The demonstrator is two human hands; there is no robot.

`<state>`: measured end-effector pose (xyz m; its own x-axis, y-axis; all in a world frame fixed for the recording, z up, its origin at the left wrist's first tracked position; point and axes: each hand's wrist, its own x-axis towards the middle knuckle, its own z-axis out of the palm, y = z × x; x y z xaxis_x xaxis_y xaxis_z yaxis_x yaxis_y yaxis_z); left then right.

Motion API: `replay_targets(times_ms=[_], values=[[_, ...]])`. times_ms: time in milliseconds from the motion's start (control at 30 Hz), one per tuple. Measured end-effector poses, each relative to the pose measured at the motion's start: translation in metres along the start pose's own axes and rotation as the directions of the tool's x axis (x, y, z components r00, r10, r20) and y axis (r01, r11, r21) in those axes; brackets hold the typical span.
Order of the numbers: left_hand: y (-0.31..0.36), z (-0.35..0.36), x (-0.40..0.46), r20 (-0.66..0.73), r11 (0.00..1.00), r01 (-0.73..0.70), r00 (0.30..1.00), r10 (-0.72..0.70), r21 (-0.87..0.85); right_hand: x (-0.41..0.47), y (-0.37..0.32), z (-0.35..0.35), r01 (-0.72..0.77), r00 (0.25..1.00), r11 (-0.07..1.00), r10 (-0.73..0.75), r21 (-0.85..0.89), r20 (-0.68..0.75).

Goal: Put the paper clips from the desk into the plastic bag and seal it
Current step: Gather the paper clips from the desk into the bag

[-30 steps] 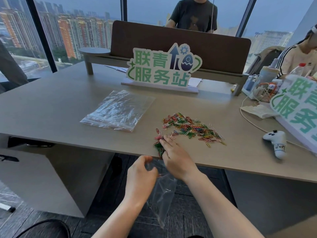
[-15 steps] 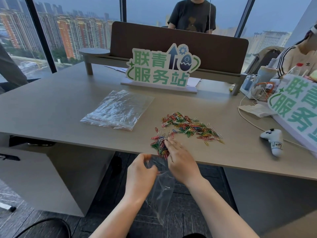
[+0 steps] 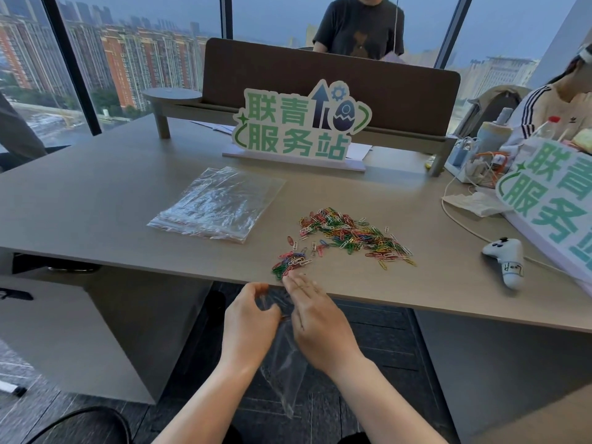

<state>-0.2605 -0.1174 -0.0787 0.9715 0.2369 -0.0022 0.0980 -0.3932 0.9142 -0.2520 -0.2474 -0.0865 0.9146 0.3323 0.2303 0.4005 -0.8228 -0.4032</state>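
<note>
**A batch of clips is swept off the desk edge toward the bag**

The right hand (image 3: pixel 315 318) is now seen below the front edge of the grey-brown rectangular desk (image 3: pixel 96 219), where a second ago its fingers were laid on the nearest clump of clips. It has been drawn back over the mouth of the small clear plastic bag (image 3: pixel 285 373), which hangs under the edge. The fingers are held straight and close together; whether any clips are carried under them cannot be told. The bag's rim is pinched by the left hand (image 3: pixel 248 322), thumb pressed against curled fingers, and the mouth is kept open just beside the right hand.

This is judged an early scoop: the bag looks almost empty, and nothing is sealed yet. The heap of small multicoloured wire paper clips (image 3: pixel 349 235) is left spread on the desk, a small clump at the very edge, the larger mass behind it.

A stack of flat clear plastic bags (image 3: pixel 217 203) lies to the left, well apart. A white game controller (image 3: pixel 506 259) and a white cable (image 3: pixel 461 219) lie to the right, clear of the sweep. Stray clips could be lost to the floor.
</note>
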Motion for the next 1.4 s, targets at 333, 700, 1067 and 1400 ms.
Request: replay_targets(times_ms=[333, 700, 1067, 1400], values=[[-0.007, -0.005, -0.003, 0.045, 0.999, 0.033, 0.998, -0.033, -0.007, 0.075, 0.039, -0.028, -0.222, 0.969, 0.974, 0.224, -0.031, 0.102], [-0.010, -0.005, 0.003, 0.027, 0.999, 0.013, 1.000, -0.013, 0.031, 0.077, 0.026, -0.014, -0.103, 0.978, 0.993, 0.112, -0.057, 0.177], [-0.007, -0.009, 0.001, 0.005, 1.000, 0.011, 1.000, -0.011, 0.023, 0.046, 0.007, 0.001, -0.036, 0.990, 0.999, 0.040, -0.031, 0.133], [-0.007, -0.011, -0.001, -0.001, 1.000, 0.009, 1.000, -0.009, -0.025, 0.025, -0.007, 0.009, 0.000, 0.996, 1.000, -0.001, 0.012, 0.091]])
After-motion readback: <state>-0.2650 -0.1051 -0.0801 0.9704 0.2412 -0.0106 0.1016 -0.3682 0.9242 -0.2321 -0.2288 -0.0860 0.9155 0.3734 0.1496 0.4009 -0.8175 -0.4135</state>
